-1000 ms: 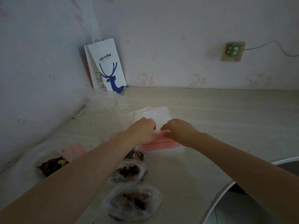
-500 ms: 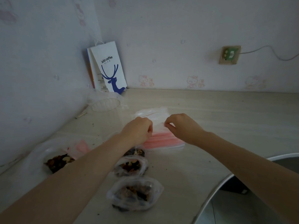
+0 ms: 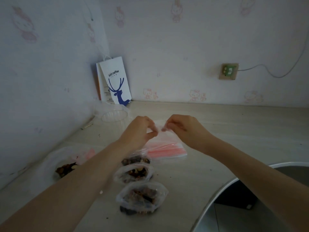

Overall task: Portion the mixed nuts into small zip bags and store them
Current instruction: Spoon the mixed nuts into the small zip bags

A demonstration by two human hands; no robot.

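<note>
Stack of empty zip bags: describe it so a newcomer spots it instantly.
Start at the pale counter in the wall corner. The stack of empty zip bags lies mid-counter, just beyond the row of nut-filled bags. Unlike those, it is flat with pink zip strips.

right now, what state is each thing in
left hand: pinching zip bag
right hand: pinching the same bag
zip bag: empty, held over bag stack
bag stack: lying flat
three small bags: filled with nuts
paper bag: standing upright
</note>
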